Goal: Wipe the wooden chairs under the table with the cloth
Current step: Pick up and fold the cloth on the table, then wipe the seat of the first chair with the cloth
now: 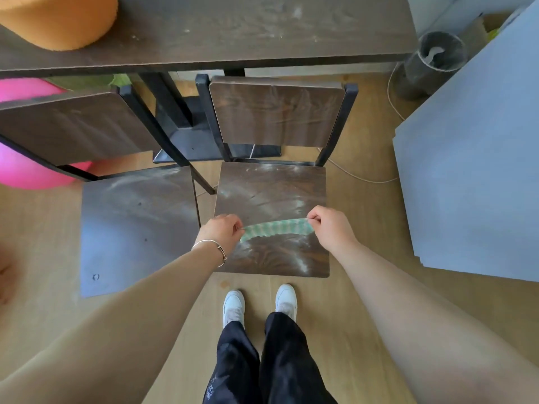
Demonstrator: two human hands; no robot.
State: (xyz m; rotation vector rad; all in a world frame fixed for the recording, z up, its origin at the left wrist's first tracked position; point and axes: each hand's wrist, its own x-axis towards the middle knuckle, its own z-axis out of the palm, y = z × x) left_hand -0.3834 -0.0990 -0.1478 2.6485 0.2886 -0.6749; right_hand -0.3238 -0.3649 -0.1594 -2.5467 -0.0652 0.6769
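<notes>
Two wooden chairs (137,225) (271,196); one table (233,33); one cloth (277,228); two hands (221,230) (331,227); two white shoes (233,306) (286,298); one bracelet (218,246); one pink ball (29,170).

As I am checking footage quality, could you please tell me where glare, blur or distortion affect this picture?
Head view: the wide-angle lens bows the table edge and stretches both forearms; a pale sheen washes the left chair seat; the cloth pinched between the left hand and right hand is sharp; a blurred smear sits at the left edge.
</notes>
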